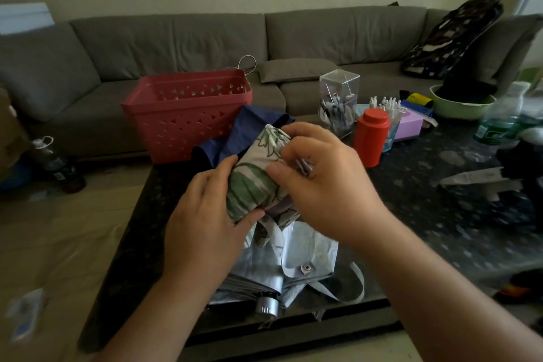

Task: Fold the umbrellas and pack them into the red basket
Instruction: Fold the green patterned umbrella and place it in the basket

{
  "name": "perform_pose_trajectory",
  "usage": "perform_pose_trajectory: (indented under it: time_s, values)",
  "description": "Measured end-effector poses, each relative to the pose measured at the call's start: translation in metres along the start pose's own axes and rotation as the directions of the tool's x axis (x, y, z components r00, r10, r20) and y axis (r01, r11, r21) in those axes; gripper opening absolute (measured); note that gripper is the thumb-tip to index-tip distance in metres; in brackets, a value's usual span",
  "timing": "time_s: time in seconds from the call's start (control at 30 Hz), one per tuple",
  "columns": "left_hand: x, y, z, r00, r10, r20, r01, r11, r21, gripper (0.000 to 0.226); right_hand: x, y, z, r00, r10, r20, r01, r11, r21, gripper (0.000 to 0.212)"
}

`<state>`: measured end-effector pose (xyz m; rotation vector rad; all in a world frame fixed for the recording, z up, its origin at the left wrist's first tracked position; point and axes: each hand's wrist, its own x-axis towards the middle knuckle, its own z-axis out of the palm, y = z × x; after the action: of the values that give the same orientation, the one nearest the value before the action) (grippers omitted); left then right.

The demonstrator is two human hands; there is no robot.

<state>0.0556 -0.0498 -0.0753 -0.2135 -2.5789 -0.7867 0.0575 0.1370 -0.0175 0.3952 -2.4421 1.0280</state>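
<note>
Both hands grip the leaf-print umbrella above the tabletop's near edge, the left hand curled round its lower side and the right hand pinching folds near its rib tips, over a silver umbrella, with the navy umbrella and red basket toward the far left corner.

I see a rolled green-leaf-patterned fabric umbrella above a silver folded umbrella; a navy umbrella touches the red perforated plastic basket.
</note>
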Motion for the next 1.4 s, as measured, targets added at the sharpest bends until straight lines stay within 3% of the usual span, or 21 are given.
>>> perform_pose_trajectory:
  time_s: [0.1,0.3,0.43,0.57,0.67,0.77,0.93,1.03,1.13,1.27,1.4]
  values:
    - [0.001,-0.001,-0.007,0.994,0.03,0.103,-0.018,0.993,-0.114,0.097,0.008,0.009,-0.012,0.988,0.099,0.118,-0.123,0.97,0.209,0.019]
    - [-0.001,0.005,-0.01,0.959,0.04,0.281,0.101,0.877,-0.47,0.087,0.014,0.018,-0.012,0.997,0.077,0.025,-0.081,0.97,0.23,0.018]
    - [0.001,0.006,-0.015,0.901,0.141,0.411,0.143,0.798,-0.585,0.079,0.022,0.021,-0.021,0.983,0.081,0.168,-0.131,0.939,0.318,0.018]
    - [0.002,0.008,-0.018,0.811,0.229,0.538,0.226,0.726,-0.649,0.076,0.027,0.021,-0.026,0.973,0.08,0.216,-0.137,0.955,0.265,0.016]
    - [0.002,0.007,-0.012,0.788,0.225,0.573,0.233,0.753,-0.616,0.088,0.029,0.019,-0.024,0.978,0.119,0.171,-0.144,0.979,0.147,0.016]
    - [0.0,0.007,-0.009,0.802,0.214,0.558,0.158,0.824,-0.544,0.101,0.031,0.016,-0.023,0.987,0.105,0.12,-0.11,0.993,0.043,0.019]
    - [-0.002,0.014,-0.011,0.89,0.121,0.44,0.083,0.905,-0.417,0.095,0.029,0.007,-0.02,0.996,0.033,0.088,-0.035,0.999,0.021,0.022]
    - [-0.001,0.006,-0.014,0.931,0.102,0.351,0.05,0.915,-0.4,0.09,0.026,0.005,-0.032,0.963,-0.102,0.249,0.074,0.99,0.121,0.026]
    - [0.001,-0.003,-0.019,0.961,0.044,0.274,0.068,0.92,-0.386,0.091,0.019,0.005,-0.043,0.909,-0.174,0.379,0.175,0.984,0.031,0.041]
    - [-0.002,-0.002,-0.017,0.967,0.012,0.255,0.087,0.924,-0.373,0.084,0.007,-0.005,-0.03,0.959,-0.184,0.213,0.205,0.975,-0.08,0.042]
    - [-0.006,0.0,-0.012,0.97,0.026,0.242,0.076,0.912,-0.404,0.085,0.007,-0.007,-0.022,0.982,-0.112,0.155,0.13,0.985,-0.111,0.031]
